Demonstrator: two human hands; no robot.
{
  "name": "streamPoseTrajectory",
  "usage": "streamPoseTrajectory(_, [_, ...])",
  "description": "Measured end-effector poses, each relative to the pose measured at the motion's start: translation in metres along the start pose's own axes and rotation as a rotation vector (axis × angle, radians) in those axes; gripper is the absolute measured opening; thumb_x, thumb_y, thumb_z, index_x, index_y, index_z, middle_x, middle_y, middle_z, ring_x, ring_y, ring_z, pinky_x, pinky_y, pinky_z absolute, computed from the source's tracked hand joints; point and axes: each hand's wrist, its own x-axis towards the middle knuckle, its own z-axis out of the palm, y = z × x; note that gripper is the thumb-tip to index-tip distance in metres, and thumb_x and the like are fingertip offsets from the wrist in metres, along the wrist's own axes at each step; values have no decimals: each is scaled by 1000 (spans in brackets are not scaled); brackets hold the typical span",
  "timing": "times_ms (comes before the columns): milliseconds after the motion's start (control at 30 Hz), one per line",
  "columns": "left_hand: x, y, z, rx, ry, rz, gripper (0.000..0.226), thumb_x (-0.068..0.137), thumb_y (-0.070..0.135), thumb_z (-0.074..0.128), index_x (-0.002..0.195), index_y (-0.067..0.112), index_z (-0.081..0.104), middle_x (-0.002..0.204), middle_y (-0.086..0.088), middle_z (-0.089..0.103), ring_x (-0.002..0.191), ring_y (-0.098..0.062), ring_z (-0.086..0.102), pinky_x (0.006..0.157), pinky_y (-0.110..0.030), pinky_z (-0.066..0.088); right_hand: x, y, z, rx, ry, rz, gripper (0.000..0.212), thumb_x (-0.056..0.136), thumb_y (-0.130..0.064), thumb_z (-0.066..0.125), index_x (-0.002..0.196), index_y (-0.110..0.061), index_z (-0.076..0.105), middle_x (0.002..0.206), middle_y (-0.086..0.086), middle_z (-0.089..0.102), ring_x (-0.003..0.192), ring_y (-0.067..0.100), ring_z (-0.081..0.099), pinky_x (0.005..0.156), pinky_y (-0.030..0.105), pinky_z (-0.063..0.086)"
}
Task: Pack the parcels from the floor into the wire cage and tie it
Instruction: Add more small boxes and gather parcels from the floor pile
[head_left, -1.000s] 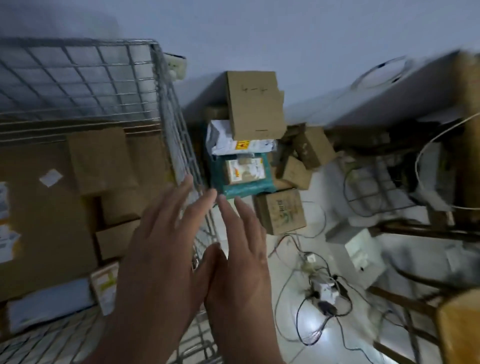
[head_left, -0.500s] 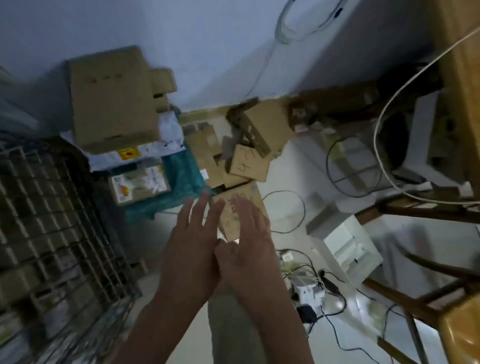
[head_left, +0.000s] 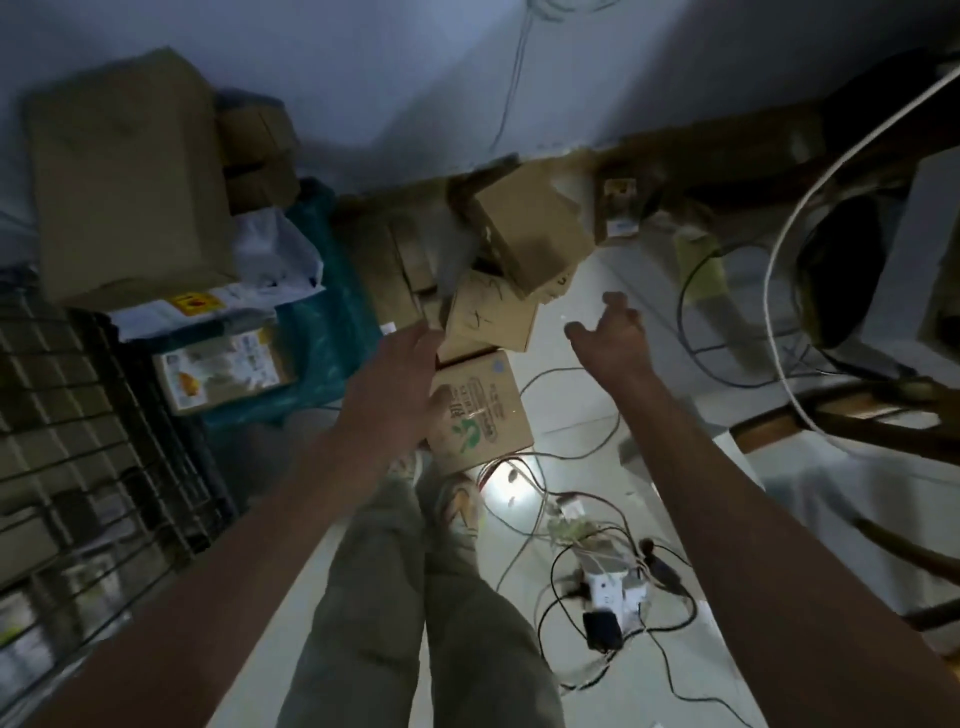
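Lying flat: green-printed brown parcel (head_left: 480, 410)

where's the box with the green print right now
In the head view the box with the green print lies on the floor at centre, just ahead of the person's feet, with the left hand at its left edge and tangled cables to its right.

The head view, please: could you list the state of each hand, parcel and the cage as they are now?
Left hand: open, at the printed box's left edge.
Right hand: open, empty, in the air.
Printed box: closed, on the floor.
Tilted box: closed, leaning atop the pile.
Large box: closed, topping the left stack.
Wire cage: holds parcels.
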Motion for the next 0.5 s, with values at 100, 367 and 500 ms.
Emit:
streamPoseTrajectory(100, [14, -16, -2, -17, -17, -35, 59, 96, 30, 61, 150, 18, 41, 157, -5, 39, 140, -29, 41, 109, -44, 43, 36, -21, 9, -103, 23, -46, 85, 89, -42, 68, 154, -12, 23, 150, 21, 32, 138, 40, 35, 101, 48, 42])
streamPoseTrajectory(367, [88, -34, 15, -87, 28, -60, 48, 99, 30, 60, 143, 20, 44, 140, -2, 49, 127, -21, 49, 91, -36, 45, 165, -64, 30, -390, 3, -121, 134, 69, -81, 68, 162, -19, -7, 166, 26, 2, 154, 44, 3, 123, 52, 10])
streamPoseTrajectory(500, [118, -51, 34, -59, 27, -19, 52, 98, 32, 61, 145, 19, 43, 146, -3, 44, 130, -24, 47, 91, -36, 45, 217, -67, 46, -466, -84, -143, 146, 61, -85, 70, 160, -23, -17, 167, 23, -10, 154, 45, -9, 122, 57, -3])
